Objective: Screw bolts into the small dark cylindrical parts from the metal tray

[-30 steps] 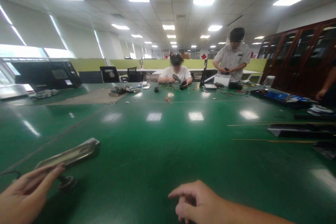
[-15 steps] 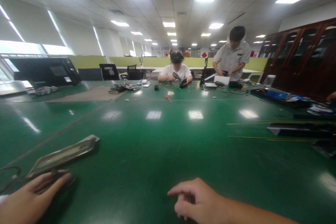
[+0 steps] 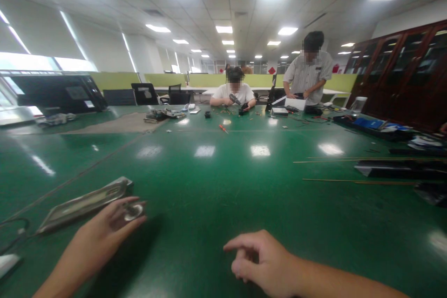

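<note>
My left hand [image 3: 101, 233] is raised over the green table, its fingers and thumb closed round a small round thing with a pale, shiny disc [image 3: 133, 213]; its exact kind is not clear. Just behind that hand lies a long, shallow, tray-like piece [image 3: 78, 207] with a dull metallic rim, tilted toward the upper right. Low in the centre right, my right hand [image 3: 260, 258] hovers over or rests on the tabletop. Its index finger points left, the other fingers are loosely curled, and nothing shows in it.
Thin yellowish rods [image 3: 335, 181] and black plastic-wrapped pieces [image 3: 391, 169] lie at right. A cable [image 3: 17, 230] and a white object [image 3: 7, 264] sit at far left. Across the green table [image 3: 209, 181], one person [image 3: 233, 93] sits holding a tool, another [image 3: 309, 74] stands. An orange screwdriver [image 3: 222, 128] lies mid-table.
My left hand has moved right and up from the lower left, carrying the small round thing, whose shiny disc now shows. My right hand has stayed nearly still.
</note>
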`<move>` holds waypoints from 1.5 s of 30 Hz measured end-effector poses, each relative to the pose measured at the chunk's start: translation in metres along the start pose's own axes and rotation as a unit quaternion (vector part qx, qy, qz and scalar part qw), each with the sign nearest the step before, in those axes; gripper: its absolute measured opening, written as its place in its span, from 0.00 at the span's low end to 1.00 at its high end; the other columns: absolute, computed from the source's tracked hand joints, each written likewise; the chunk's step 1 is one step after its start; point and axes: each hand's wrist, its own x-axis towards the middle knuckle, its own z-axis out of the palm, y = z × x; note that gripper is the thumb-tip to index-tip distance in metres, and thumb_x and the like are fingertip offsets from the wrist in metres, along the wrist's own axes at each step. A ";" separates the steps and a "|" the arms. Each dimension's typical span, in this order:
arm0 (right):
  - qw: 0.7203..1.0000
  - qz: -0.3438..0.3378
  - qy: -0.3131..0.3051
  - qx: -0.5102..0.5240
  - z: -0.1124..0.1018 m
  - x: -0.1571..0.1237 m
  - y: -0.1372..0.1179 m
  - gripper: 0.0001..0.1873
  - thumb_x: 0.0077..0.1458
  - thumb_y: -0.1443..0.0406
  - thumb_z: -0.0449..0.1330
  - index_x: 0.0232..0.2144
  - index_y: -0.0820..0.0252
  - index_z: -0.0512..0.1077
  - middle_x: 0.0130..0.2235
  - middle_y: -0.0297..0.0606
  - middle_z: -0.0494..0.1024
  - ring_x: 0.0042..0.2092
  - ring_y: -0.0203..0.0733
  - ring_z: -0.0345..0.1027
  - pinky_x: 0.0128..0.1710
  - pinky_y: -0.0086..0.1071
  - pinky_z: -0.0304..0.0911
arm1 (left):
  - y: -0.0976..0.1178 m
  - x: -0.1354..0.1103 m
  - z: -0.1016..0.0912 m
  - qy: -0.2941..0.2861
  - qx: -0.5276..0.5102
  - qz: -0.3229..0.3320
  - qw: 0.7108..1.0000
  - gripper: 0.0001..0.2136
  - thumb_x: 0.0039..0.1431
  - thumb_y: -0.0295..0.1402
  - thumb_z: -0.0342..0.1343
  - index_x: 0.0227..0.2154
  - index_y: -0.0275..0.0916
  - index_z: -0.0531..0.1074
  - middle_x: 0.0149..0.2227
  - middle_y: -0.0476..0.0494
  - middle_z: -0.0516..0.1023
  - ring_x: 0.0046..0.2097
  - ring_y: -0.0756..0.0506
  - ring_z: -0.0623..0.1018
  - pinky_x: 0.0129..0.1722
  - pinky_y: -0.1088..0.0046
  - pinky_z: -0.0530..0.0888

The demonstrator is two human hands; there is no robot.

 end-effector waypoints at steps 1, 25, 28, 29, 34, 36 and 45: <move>1.000 -0.001 0.016 0.002 0.000 0.000 -0.001 0.19 0.56 0.60 0.65 0.49 0.61 0.79 0.28 0.33 0.74 0.27 0.32 0.64 0.30 0.28 0.61 | 0.022 -0.001 0.006 -0.029 -0.030 0.003 0.999 0.33 0.50 0.58 0.62 0.52 0.41 0.70 0.48 0.43 0.83 0.49 0.39 0.82 0.54 0.64 0.75; 0.966 -0.079 0.129 -0.210 -0.014 -0.004 -0.009 0.19 0.45 0.75 0.62 0.41 0.57 0.71 0.38 0.34 0.76 0.38 0.39 0.69 0.40 0.32 0.64 | 0.125 -0.067 0.108 -0.209 -0.107 0.264 0.936 0.21 0.52 0.29 0.65 0.50 0.48 0.73 0.46 0.49 0.82 0.47 0.45 0.80 0.50 0.70 0.74; 0.962 -0.078 0.128 -0.228 -0.014 -0.004 -0.010 0.14 0.46 0.73 0.64 0.38 0.58 0.73 0.36 0.34 0.76 0.37 0.40 0.70 0.38 0.32 0.62 | 0.127 -0.066 0.106 -0.221 -0.102 0.251 0.937 0.14 0.53 0.28 0.63 0.43 0.46 0.75 0.41 0.50 0.81 0.43 0.46 0.80 0.45 0.71 0.74; 0.961 -0.078 0.127 -0.233 -0.014 -0.004 -0.011 0.14 0.46 0.73 0.64 0.37 0.58 0.73 0.35 0.34 0.76 0.37 0.40 0.70 0.38 0.32 0.62 | 0.127 -0.066 0.105 -0.224 -0.099 0.249 0.937 0.12 0.53 0.29 0.63 0.42 0.45 0.75 0.40 0.50 0.81 0.42 0.46 0.80 0.43 0.72 0.74; 0.959 -0.082 0.125 -0.240 -0.013 -0.005 -0.012 0.13 0.47 0.72 0.65 0.38 0.57 0.75 0.35 0.34 0.77 0.37 0.40 0.71 0.38 0.31 0.61 | 0.131 -0.067 0.104 -0.232 -0.100 0.249 0.935 0.09 0.54 0.30 0.61 0.39 0.44 0.75 0.38 0.50 0.80 0.40 0.47 0.78 0.41 0.71 0.72; 0.960 -0.085 0.123 -0.239 -0.013 -0.005 -0.012 0.12 0.48 0.71 0.65 0.38 0.58 0.76 0.34 0.34 0.77 0.36 0.40 0.71 0.37 0.31 0.61 | 0.132 -0.067 0.104 -0.235 -0.102 0.250 0.934 0.08 0.54 0.30 0.61 0.39 0.44 0.75 0.37 0.50 0.80 0.40 0.47 0.78 0.41 0.71 0.72; 0.962 -0.093 0.111 -0.232 -0.013 -0.005 -0.011 0.08 0.54 0.67 0.66 0.38 0.58 0.80 0.35 0.37 0.81 0.36 0.40 0.74 0.38 0.31 0.64 | 0.130 -0.068 0.105 -0.228 -0.112 0.256 0.933 0.09 0.53 0.29 0.62 0.39 0.43 0.75 0.37 0.50 0.80 0.40 0.47 0.79 0.41 0.71 0.72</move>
